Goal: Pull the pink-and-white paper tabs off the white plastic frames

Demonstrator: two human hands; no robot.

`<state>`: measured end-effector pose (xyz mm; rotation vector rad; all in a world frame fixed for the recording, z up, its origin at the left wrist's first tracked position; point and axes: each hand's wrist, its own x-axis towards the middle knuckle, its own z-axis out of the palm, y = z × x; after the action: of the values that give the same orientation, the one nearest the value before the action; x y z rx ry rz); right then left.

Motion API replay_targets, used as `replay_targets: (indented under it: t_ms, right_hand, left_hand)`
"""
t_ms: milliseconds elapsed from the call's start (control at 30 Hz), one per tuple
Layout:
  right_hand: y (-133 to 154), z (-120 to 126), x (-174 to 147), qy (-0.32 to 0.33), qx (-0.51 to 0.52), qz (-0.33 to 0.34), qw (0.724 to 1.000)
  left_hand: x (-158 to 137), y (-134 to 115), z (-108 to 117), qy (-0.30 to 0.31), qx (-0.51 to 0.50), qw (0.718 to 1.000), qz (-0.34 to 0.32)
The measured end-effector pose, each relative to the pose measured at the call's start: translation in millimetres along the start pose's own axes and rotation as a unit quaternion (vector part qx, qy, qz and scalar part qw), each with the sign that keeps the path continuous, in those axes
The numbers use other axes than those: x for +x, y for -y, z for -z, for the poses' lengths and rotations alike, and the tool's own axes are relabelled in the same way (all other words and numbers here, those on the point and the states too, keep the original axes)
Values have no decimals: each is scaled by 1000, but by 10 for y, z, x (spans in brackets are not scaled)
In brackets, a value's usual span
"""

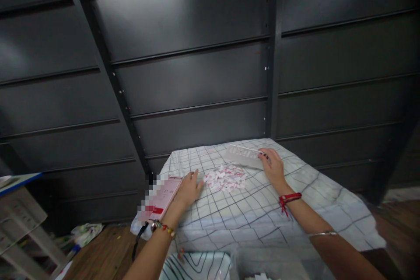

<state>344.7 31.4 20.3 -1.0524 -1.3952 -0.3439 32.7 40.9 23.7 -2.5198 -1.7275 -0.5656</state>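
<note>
My right hand pinches the right end of a white, translucent plastic tray with a row of compartments. The tray is tilted up at the back of a cloth-covered table. In front of it lies a loose heap of small white and pink paper scraps. My left hand rests between that heap and a phone with a pink screen, its fingers apart and nothing seen in them. The phone's left side is blurred out.
A white cloth with dark grid lines covers the table. Near the front edge are a striped tray and a clear plastic box holding white pieces. A dark metal panel wall stands behind; a blue-edged table is at left.
</note>
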Motion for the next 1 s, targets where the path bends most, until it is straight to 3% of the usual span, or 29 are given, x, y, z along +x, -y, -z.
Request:
replay_targets:
  t_ms: [300, 500, 1000]
  right_hand:
    - [-1, -108, -113, -1, -43, 81, 996]
    - [-59, -119, -126, -21, -64, 80, 995]
    - [-23, -120, -153, 15, -51, 86, 995]
  left_hand:
    - [139, -42, -286, -56, 3, 997, 48]
    - [148, -32, -280, -37, 3, 997, 64]
    - [141, -17, -293, -37, 19, 998, 54]
